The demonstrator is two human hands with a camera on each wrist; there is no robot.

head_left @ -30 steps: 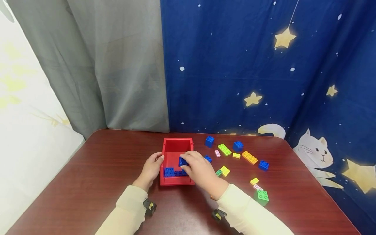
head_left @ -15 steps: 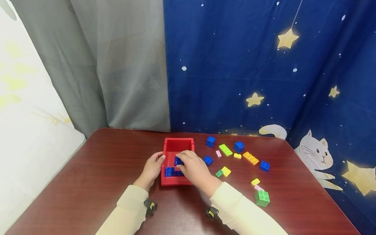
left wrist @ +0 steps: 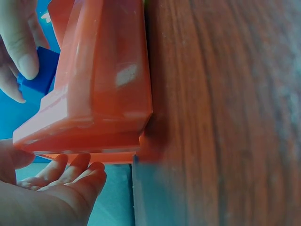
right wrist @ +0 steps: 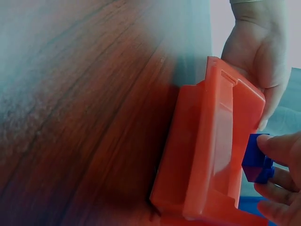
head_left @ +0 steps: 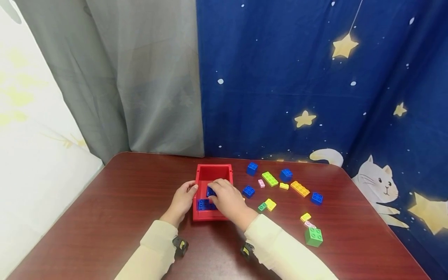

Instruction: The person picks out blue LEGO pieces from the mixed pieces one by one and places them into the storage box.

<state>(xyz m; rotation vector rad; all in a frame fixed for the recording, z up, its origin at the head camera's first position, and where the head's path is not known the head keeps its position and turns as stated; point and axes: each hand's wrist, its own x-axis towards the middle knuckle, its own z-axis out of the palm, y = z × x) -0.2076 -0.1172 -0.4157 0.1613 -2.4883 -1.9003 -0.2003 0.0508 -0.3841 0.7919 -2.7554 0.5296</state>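
A red plastic box [head_left: 209,216] stands on the table in the head view, with blue building bricks [head_left: 204,205] along its near end. My left hand [head_left: 181,200] grips the box's left wall, thumb at the rim and fingers along the outside. My right hand [head_left: 229,199] pinches a blue brick [right wrist: 255,159] between thumb and fingers over the box. This brick also shows in the left wrist view, beyond the red wall [left wrist: 108,80]. From the head view, the right hand covers part of the held brick and the box's right side.
Right of the box lie loose bricks: several blue ones [head_left: 249,191], a lime one [head_left: 270,179], an orange one [head_left: 300,188], small yellow [head_left: 270,204] and pink [head_left: 261,183] ones, and a large green one [head_left: 314,236]. Curtains hang behind the table [head_left: 87,217].
My right hand has shifted left with the blue brick, further over the box. A blue brick on the table, partly covered before, now shows fully. The left hand keeps its grip.
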